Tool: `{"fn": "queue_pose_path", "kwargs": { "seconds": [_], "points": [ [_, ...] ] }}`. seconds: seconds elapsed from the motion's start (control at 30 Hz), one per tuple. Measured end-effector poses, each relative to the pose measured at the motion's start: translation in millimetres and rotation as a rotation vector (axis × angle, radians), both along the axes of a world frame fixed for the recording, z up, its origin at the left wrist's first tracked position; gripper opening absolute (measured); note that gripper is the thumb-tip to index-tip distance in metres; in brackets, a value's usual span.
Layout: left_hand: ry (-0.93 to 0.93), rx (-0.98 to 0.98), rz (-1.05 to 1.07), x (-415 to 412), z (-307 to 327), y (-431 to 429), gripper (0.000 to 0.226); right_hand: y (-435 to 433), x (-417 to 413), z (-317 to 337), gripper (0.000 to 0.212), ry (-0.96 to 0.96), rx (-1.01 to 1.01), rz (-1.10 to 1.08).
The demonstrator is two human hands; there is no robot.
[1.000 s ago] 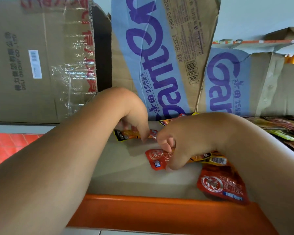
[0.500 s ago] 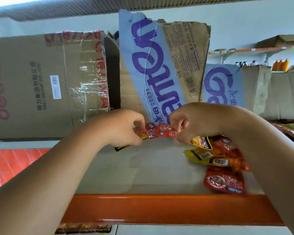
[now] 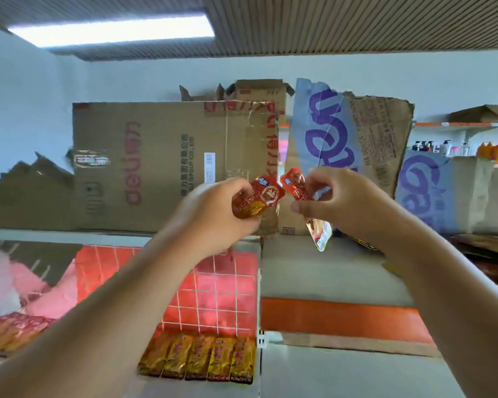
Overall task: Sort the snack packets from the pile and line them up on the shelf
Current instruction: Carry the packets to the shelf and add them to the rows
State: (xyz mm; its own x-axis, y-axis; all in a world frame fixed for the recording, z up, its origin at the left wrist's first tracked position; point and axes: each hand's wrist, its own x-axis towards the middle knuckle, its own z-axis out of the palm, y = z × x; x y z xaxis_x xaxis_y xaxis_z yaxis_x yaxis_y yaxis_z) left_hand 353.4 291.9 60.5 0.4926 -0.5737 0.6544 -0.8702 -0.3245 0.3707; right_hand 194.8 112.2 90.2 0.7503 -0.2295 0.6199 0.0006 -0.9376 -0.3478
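Red labels mattered: your left hand [image 3: 210, 216] gripped one packet [image 3: 258, 201] and your right hand [image 3: 342, 199] pinched a second packet [image 3: 295, 186] above the shelf [image 3: 342, 320]; comparing prints first would have kept the row [image 3: 202, 359] uniform.

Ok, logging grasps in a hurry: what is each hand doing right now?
Left hand: grips a red-orange packet.
Right hand: pinches a red packet; a second packet hangs beneath it.

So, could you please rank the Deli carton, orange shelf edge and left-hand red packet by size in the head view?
1. Deli carton
2. orange shelf edge
3. red packet, nearest the camera yet smallest
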Motion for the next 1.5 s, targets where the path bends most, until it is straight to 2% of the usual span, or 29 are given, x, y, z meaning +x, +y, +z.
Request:
{"fn": "queue_pose_path", "kwargs": {
  "seconds": [0.07,0.27,0.5,0.7,0.97,1.17,1.33,1.5],
  "points": [
    [-0.009,-0.013,0.034,14.1,0.6,41.3,0.049,35.3,19.7,-2.0,0.041,-0.019,-0.001,0.019],
    [-0.053,-0.028,0.208,50.5,-3.2,183.7,0.045,148.4,90.6,-17.0,0.035,-0.077,0.144,0.150],
    [-0.004,-0.011,0.433,87.2,-35.6,329.5,0.041,276.2,181.7,-59.8,0.034,0.016,0.293,0.336],
    [0.048,0.000,0.564,121.4,-75.9,404.0,0.044,352.0,247.2,-102.3,0.033,0.058,0.346,0.428],
    [0.111,0.051,0.634,184.5,-125.2,412.8,0.045,372.9,323.9,-162.0,0.036,0.114,0.399,0.424],
    [0.165,0.056,0.592,253.4,-158.7,378.5,0.034,349.2,389.4,-213.3,0.035,0.199,0.504,0.386],
    [0.233,0.076,0.551,308.4,-189.8,341.5,0.029,321.0,428.9,-250.8,0.043,0.314,0.552,0.339],
    [0.274,0.150,0.559,352.2,-232.7,309.6,0.042,293.0,460.1,-282.8,0.036,0.393,0.485,0.249]
  ]
}}
